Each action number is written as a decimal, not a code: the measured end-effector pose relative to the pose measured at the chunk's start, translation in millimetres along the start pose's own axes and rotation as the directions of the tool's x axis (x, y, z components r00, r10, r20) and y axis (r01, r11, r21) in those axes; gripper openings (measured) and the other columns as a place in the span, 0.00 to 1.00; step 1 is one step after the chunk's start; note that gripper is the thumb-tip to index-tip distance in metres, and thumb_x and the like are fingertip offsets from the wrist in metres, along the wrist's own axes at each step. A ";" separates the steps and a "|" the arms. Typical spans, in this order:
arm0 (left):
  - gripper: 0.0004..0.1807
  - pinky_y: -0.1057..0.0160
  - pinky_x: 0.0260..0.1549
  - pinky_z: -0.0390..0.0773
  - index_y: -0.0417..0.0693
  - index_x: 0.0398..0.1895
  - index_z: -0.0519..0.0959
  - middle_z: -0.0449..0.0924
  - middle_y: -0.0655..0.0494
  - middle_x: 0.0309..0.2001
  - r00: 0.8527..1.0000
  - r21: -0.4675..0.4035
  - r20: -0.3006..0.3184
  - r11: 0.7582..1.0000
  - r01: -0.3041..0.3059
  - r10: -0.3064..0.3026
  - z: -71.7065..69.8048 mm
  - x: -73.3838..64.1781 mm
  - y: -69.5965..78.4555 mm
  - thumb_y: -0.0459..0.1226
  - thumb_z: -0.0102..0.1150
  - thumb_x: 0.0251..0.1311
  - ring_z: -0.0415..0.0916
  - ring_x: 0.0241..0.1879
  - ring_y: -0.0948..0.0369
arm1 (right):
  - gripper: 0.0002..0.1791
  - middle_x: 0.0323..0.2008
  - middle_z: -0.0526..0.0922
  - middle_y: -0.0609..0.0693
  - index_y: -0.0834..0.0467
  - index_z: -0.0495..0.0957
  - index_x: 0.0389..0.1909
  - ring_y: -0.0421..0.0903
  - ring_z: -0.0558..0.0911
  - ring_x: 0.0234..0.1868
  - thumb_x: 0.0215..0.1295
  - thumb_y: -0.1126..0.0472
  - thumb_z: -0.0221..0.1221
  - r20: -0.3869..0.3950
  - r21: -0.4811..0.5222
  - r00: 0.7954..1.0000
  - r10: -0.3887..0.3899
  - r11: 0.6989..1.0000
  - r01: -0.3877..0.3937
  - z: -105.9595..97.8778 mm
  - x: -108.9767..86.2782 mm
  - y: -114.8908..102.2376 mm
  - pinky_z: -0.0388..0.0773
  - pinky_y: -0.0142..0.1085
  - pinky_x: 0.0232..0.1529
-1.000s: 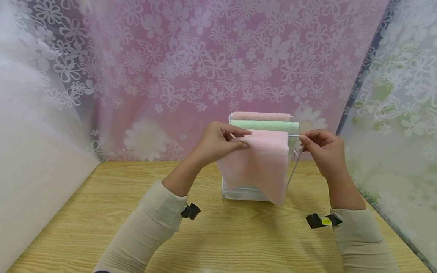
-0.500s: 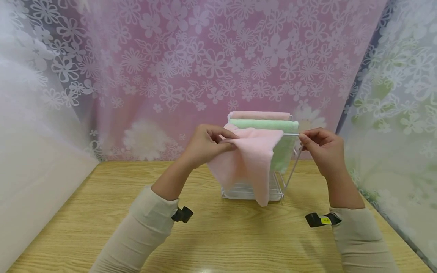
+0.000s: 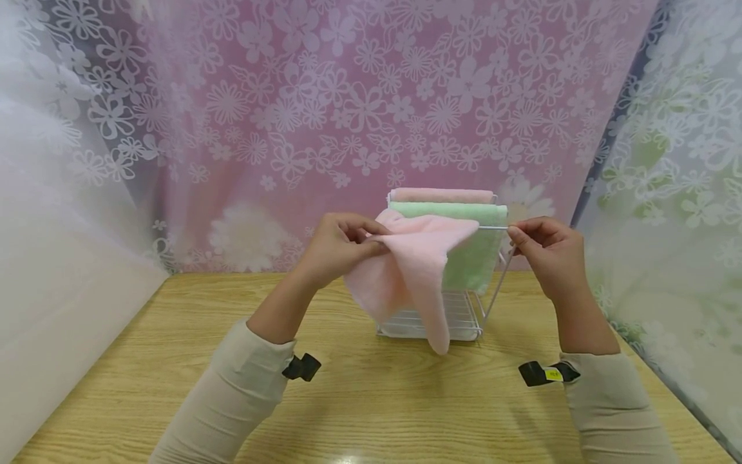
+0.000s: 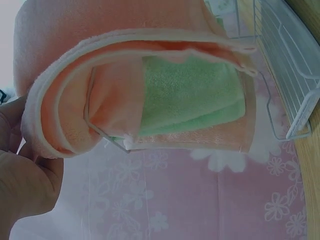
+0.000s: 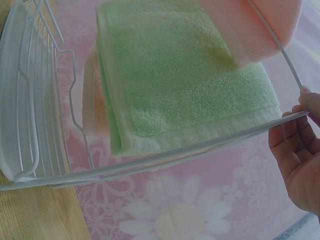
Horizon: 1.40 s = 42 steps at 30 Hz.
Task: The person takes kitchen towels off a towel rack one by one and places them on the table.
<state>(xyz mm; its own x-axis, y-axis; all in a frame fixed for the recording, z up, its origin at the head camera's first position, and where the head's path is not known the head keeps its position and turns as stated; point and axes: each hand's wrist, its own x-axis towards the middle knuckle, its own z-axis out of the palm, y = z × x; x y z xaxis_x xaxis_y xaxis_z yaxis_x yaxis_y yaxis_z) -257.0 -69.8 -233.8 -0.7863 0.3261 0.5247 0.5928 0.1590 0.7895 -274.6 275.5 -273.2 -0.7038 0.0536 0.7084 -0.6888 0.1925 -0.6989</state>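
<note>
Between thumb and fingers my left hand (image 3: 339, 248) pinches the near edge of a pink towel (image 3: 420, 248), which drapes in folds over the front rail of a white wire rack (image 3: 458, 316). The left wrist view shows the towel's layers (image 4: 115, 30) curving around the rail end. At the rack's upper right corner my right hand (image 3: 547, 254) pinches the white wire frame (image 5: 280, 120). Just behind hangs a green towel (image 3: 472, 258) on another rail. A second pink towel (image 3: 443, 195) hangs at the back.
A white tray (image 5: 12, 90) forms the rack's base on the wooden table (image 3: 371, 399). Flower-patterned curtains (image 3: 324, 96) enclose the back and sides. Black wrist cameras (image 3: 301, 367) sit on both sleeves.
My left hand has moved left with the pink towel, sliding it along the rail and bunching it. More of the green towel and bare rail shows at right. My right hand stays put.
</note>
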 end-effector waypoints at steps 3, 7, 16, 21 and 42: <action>0.06 0.69 0.17 0.64 0.40 0.34 0.88 0.77 0.53 0.21 1.000 -0.008 -0.013 1.000 0.012 -0.012 -2.3 -2.4 -0.7 0.31 0.72 0.52 0.64 0.20 0.63 | 0.11 0.30 0.83 0.49 0.76 0.79 0.36 0.42 0.79 0.25 0.63 0.69 0.63 -0.002 -0.013 1.000 -0.004 1.000 0.004 0.5 -0.1 -0.2 0.81 0.26 0.30; 0.05 0.69 0.17 0.66 0.38 0.33 0.87 0.79 0.53 0.21 1.000 -0.030 -0.027 1.000 0.008 -0.009 -5.1 -5.7 -1.8 0.29 0.71 0.52 0.66 0.20 0.63 | 0.10 0.29 0.83 0.48 0.76 0.80 0.36 0.43 0.79 0.24 0.63 0.68 0.63 -0.006 -0.041 1.000 -0.007 0.999 0.007 1.1 -0.1 -0.6 0.80 0.26 0.30; 0.05 0.69 0.18 0.70 0.35 0.33 0.86 0.82 0.53 0.26 0.998 -0.085 -0.068 0.996 0.002 -0.008 -13.9 -13.9 -5.9 0.26 0.69 0.52 0.68 0.20 0.63 | 0.09 0.29 0.83 0.47 0.75 0.80 0.36 0.42 0.79 0.25 0.63 0.70 0.63 -0.013 0.000 1.000 0.007 1.000 -0.007 1.7 -0.4 -2.4 0.80 0.26 0.30; 0.04 0.67 0.21 0.75 0.37 0.32 0.86 0.85 0.52 0.34 0.995 -0.098 -0.094 0.995 -0.028 0.018 -21.0 -21.3 -7.9 0.26 0.69 0.52 0.72 0.22 0.61 | 0.08 0.29 0.83 0.47 0.76 0.80 0.36 0.41 0.79 0.25 0.62 0.71 0.63 -0.019 0.020 1.000 0.015 1.000 -0.014 1.8 -0.3 -2.6 0.80 0.25 0.30; 0.19 0.64 0.30 0.83 0.57 0.30 0.87 0.83 0.55 0.39 0.980 -0.243 -0.198 0.967 -0.072 0.024 -62.6 -49.2 -20.7 0.20 0.61 0.57 0.83 0.32 0.59 | 0.10 0.29 0.83 0.48 0.75 0.80 0.37 0.41 0.79 0.26 0.63 0.69 0.63 -0.021 0.003 0.999 0.028 1.000 -0.028 1.0 -0.7 -2.6 0.80 0.25 0.31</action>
<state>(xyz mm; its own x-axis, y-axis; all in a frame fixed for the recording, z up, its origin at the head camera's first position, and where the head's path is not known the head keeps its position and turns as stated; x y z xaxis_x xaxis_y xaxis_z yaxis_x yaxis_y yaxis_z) -241.5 -147.5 -256.0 -0.7910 0.1393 0.5958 0.5879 -0.0964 0.8031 -272.5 274.0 -272.0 -0.7191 0.0791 0.6904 -0.6694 0.1877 -0.7188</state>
